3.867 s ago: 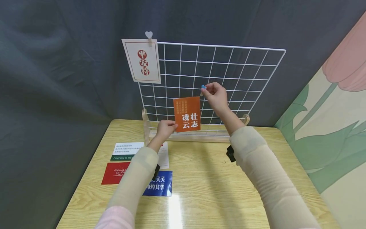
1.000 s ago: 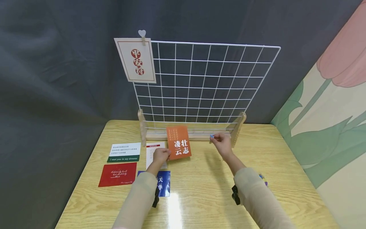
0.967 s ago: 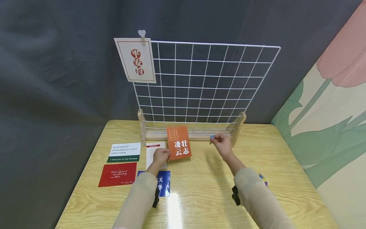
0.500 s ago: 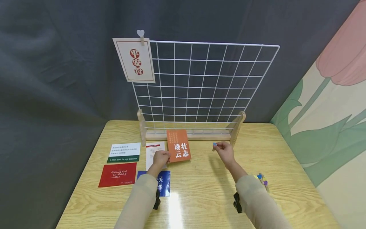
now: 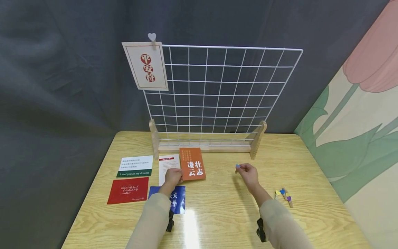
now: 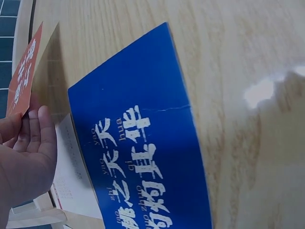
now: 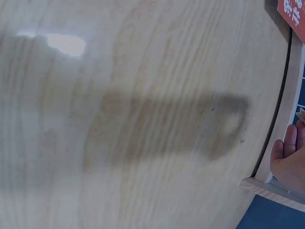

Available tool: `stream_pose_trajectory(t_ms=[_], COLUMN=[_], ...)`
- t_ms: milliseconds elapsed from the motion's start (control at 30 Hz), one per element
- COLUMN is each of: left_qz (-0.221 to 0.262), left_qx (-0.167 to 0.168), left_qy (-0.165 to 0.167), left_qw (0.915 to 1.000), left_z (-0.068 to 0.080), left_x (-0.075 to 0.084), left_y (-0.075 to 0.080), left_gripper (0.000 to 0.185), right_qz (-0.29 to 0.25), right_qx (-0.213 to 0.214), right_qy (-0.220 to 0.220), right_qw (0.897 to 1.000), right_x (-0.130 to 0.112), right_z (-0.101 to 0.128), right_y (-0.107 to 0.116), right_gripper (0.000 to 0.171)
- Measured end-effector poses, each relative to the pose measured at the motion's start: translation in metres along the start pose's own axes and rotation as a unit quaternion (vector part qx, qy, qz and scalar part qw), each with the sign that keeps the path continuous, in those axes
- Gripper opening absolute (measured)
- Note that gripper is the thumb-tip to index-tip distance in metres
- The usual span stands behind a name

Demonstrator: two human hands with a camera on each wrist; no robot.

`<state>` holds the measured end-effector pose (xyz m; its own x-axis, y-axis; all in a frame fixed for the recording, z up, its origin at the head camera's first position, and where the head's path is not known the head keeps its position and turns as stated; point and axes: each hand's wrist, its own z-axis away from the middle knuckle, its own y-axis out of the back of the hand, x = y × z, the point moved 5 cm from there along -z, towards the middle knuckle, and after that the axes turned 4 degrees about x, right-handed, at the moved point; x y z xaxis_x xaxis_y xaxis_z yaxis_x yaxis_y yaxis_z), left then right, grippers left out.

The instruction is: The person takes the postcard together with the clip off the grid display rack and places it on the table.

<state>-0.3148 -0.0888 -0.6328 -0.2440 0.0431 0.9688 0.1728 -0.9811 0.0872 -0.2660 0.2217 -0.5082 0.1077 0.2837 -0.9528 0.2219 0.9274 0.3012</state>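
My left hand pinches an orange card by its lower left edge. White characters show on the card, which is tilted just above the table, in front of the rack. The left wrist view shows the card raised off the wood, thumb on one face and fingers behind. To the right, my right hand pinches a small clothespin with a blue heart between thumb and fingertips, above the table. In the right wrist view the right hand is at the right edge and the clothespin is mostly cut off.
A white wire grid rack stands on a wooden base. A white card hangs at its top left from a white heart clothespin. White-green, red, white and blue cards lie left. Several heart clothespins lie right.
Both hands have come down from in front of the grid toward the table, the left with the orange card, the right with the blue heart clothespin. The right arm uncovers the clothespins at right.
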Motion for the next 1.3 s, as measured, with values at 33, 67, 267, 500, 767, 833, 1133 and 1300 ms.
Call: stream_pose_trajectory(t_ms=[33, 67, 267, 500, 767, 833, 1133, 1300], left_qz=[0.015, -0.006, -0.017, 0.005, -0.023, -0.035, -0.055, -0.034], left_qx=[-0.011, 0.005, 0.024, -0.002, -0.010, -0.006, 0.011, 0.015], left_qy=[-0.021, 0.006, 0.046, 0.045, 0.024, 0.032, 0.052, 0.051], left_qw=[0.9996, 1.0000, 0.9985, 0.9989, 0.9994, 0.9988, 0.9971, 0.9980], left_z=[-0.005, 0.000, -0.014, -0.133, -0.044, -0.033, -0.083, -0.142], left_x=[-0.008, -0.003, -0.028, -0.187, -0.083, -0.070, -0.134, -0.208], left_y=[0.000, 0.000, -0.003, -0.015, -0.008, -0.008, -0.016, -0.022], left_gripper=[0.009, 0.011, 0.018, 0.026, 0.019, 0.016, 0.023, 0.033], right_qz=[0.002, 0.005, 0.008, 0.015, 0.028, 0.032, 0.051, 0.074], right_qx=[0.001, 0.002, 0.011, 0.014, 0.026, 0.028, 0.056, 0.054], right_qy=[-0.002, -0.003, -0.012, -0.027, -0.052, -0.057, -0.061, -0.065], right_qw=[1.000, 1.000, 1.000, 0.999, 0.998, 0.997, 0.995, 0.994], right_x=[0.002, 0.003, 0.014, 0.028, 0.045, 0.049, 0.059, 0.064], right_z=[0.001, 0.002, 0.007, 0.013, 0.020, 0.022, 0.031, 0.033], right_y=[0.001, 0.002, 0.008, 0.016, 0.029, 0.032, 0.043, 0.052], right_gripper=[0.021, 0.021, 0.020, 0.021, 0.025, 0.026, 0.028, 0.029])
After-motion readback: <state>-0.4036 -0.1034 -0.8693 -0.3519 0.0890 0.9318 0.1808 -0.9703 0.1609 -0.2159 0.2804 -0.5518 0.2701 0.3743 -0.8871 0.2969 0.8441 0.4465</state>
